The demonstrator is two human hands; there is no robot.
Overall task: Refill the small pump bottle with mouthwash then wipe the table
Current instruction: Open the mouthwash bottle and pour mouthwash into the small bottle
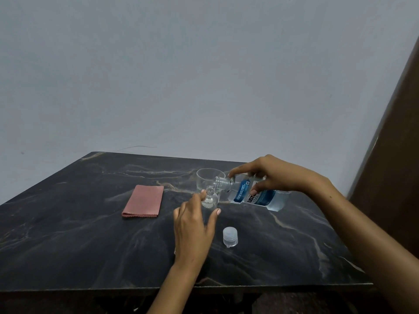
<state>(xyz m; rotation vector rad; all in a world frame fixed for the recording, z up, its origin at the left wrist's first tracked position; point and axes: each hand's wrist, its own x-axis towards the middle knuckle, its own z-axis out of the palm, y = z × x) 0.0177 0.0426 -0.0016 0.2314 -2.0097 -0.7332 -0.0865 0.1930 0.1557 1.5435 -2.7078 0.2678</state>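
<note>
pouring step: right hand [275, 177] has its grip around the tilted mouthwash bottle [256, 193], its mouth just above the small bottle [209, 197] gripped by left hand [195, 223] on the tabletop [79, 234]. next, tilt slowly.

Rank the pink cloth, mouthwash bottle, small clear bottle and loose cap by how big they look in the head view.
1. mouthwash bottle and pink cloth: too alike in apparent size to split, and the right hand hides part of the bottle.
2. small clear bottle, partly hidden by the left hand.
3. loose cap, though nearer the camera.
</note>
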